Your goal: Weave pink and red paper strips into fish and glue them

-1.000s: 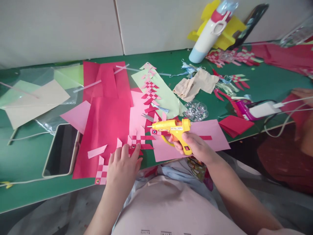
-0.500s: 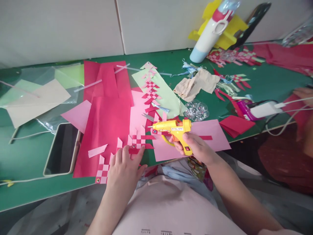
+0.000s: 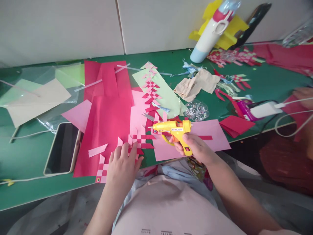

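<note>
Glue gun (image 3: 176,128), pistol-shaped plastic, is held near checkered woven paper (image 3: 141,141).

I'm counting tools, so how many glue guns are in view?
1: the yellow glue gun, held in the right hand over pink paper. Clutter could hide others.

You're in what looks like a craft workshop: your green tabletop (image 3: 19,163), set against a plain pale wall (image 3: 61,29), is spread with sheets of coloured paper (image 3: 109,120), woven paper fish (image 3: 151,94), tassels (image 3: 189,69) and a clear case of small pieces (image 3: 197,111); you hold a yellow glue gun (image 3: 176,128), and another person (image 3: 308,140) is on your right.
</note>
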A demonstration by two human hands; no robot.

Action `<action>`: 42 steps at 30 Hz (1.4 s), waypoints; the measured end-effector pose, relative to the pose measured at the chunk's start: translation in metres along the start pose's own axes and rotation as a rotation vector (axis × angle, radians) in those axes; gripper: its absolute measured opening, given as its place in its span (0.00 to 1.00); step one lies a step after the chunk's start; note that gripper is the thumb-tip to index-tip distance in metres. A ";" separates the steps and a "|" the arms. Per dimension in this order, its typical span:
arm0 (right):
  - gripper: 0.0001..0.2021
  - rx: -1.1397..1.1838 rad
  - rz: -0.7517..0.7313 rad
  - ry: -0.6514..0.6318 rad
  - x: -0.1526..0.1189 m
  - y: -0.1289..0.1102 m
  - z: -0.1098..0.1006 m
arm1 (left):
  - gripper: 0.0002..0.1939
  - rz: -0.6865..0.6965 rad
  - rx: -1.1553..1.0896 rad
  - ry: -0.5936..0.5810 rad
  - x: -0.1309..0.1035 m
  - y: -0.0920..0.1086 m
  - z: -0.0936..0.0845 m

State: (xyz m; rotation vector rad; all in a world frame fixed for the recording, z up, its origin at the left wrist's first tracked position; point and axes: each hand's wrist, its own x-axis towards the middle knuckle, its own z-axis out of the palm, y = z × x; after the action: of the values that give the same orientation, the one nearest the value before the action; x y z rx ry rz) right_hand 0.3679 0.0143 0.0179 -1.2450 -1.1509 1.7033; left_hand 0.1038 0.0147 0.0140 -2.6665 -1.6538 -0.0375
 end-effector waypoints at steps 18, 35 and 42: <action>0.24 0.001 0.014 0.012 0.000 0.002 0.000 | 0.20 -0.016 -0.132 -0.018 0.001 -0.012 -0.002; 0.24 -0.020 -0.009 0.015 -0.002 0.004 -0.001 | 0.17 0.040 -0.128 -0.006 0.005 -0.018 0.001; 0.25 -0.018 -0.004 0.021 -0.002 0.005 -0.001 | 0.16 -0.032 -0.345 0.019 0.001 -0.029 -0.003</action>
State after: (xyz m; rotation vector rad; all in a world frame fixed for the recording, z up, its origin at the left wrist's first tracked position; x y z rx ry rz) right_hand 0.3690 0.0111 0.0139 -1.2674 -1.1577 1.6765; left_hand 0.0783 0.0283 0.0172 -2.8635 -1.8328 -0.3801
